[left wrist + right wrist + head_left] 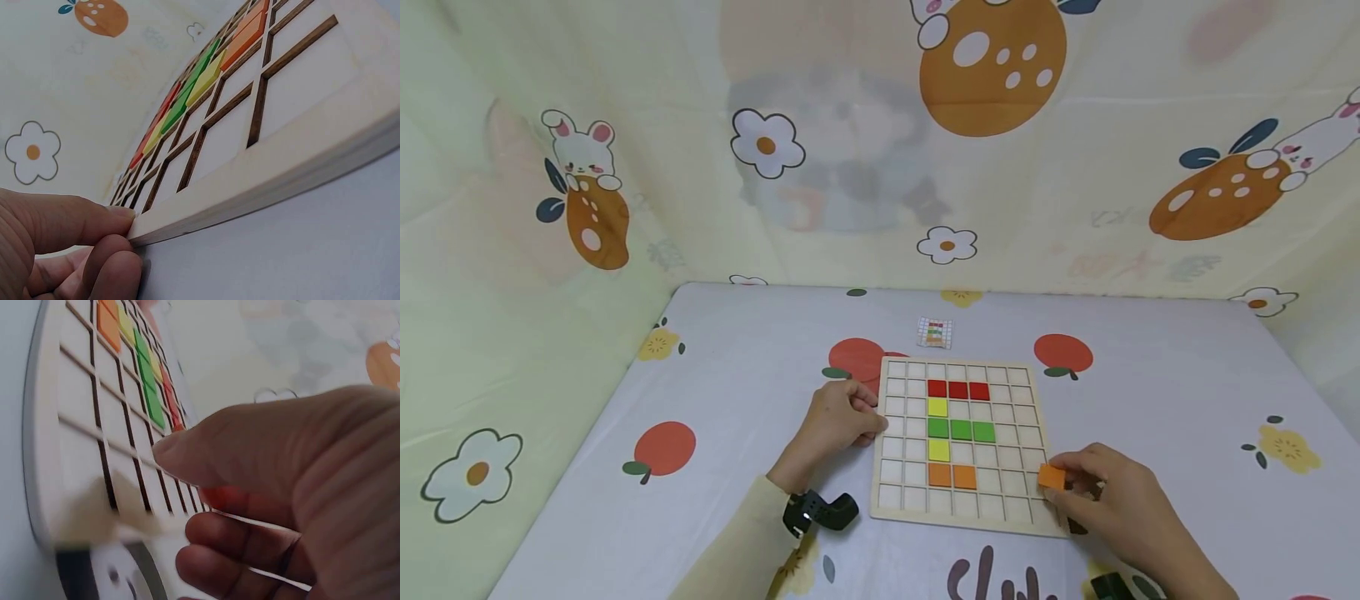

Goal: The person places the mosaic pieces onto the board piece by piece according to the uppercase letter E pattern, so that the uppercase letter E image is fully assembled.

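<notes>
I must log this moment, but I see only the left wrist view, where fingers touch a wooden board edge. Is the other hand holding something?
Observer: Yes. The right hand pinches an orange tile at the right edge of the board.
Operator: How many orange tiles already lie in the board?
Observer: Two orange tiles, side by side, in the row under the lower yellow tile.
Operator: Is there anything beyond the board?
Observer: A small pattern card lies on the tablecloth behind it.
</notes>
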{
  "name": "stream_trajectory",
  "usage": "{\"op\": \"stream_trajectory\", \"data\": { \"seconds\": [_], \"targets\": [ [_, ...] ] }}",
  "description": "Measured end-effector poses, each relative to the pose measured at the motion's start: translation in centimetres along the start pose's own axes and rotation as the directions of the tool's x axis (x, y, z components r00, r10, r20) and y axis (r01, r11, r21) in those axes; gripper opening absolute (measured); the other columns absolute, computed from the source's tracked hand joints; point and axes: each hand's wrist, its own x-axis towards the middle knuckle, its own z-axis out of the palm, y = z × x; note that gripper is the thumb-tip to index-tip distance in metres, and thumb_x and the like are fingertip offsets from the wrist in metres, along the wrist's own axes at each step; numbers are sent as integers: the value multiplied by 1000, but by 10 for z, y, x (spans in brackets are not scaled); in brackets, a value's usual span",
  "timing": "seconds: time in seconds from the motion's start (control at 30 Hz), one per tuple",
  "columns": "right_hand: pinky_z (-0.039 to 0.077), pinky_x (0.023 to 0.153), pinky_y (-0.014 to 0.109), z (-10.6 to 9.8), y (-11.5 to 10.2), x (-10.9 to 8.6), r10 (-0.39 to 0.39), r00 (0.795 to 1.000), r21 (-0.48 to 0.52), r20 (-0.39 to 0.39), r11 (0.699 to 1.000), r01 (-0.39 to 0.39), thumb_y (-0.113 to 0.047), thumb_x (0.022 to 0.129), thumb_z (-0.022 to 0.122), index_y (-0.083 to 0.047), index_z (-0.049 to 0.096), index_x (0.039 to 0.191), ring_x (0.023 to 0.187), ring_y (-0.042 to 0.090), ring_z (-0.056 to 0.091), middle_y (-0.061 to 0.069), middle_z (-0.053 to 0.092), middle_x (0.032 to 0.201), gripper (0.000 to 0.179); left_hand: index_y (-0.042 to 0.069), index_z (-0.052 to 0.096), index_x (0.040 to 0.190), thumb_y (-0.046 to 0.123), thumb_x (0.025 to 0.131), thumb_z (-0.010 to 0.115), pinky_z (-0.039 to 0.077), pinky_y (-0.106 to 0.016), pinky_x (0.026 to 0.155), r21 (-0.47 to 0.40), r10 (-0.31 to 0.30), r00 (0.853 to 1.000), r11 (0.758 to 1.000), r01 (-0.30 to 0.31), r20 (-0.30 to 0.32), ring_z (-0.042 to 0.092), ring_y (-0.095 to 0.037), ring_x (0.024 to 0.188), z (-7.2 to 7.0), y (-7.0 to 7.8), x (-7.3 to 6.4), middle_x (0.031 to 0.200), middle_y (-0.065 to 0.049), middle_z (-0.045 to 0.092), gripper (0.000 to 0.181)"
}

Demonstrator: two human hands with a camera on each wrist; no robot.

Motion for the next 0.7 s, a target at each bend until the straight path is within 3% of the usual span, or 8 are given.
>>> {"op": "stream_trajectory", "data": {
  "seconds": [0.37, 0.5, 0.7],
  "targets": [
    [46, 63, 21, 27, -30, 17, -20, 999, 48, 43, 999, 18, -16, 78, 91, -8, 81, 106, 78, 13, 53, -4, 60, 84, 30, 3, 67, 101, 7, 84, 85, 58, -24, 56, 9, 2, 1000, 1000, -2, -10, 64, -15, 57, 1, -1, 1, 78, -8, 65, 25],
    [47, 64, 21, 30, -34, 21, -38, 998, 69, 59, 997, 34, -14, 78, 90, -9, 81, 105, 78, 12, 53, -4, 61, 85, 29, 4, 67, 100, 8, 84, 85, 58, -24, 56, 10, 1, 1000, 1000, -1, -12, 64, -15, 57, 1, 0, 1, 77, -7, 65, 24],
    [44, 65, 22, 36, -36, 23, -2, 995, 56, 99, 998, -4, -13, 78, 88, -12, 81, 105, 79, 14, 51, -4, 60, 86, 28, 2, 67, 100, 5, 83, 84, 58, -24, 56, 3, 9, 1000, 1000, -9, -9, 63, -15, 56, 0, -1, 1, 77, -7, 64, 24]
  ]
}}
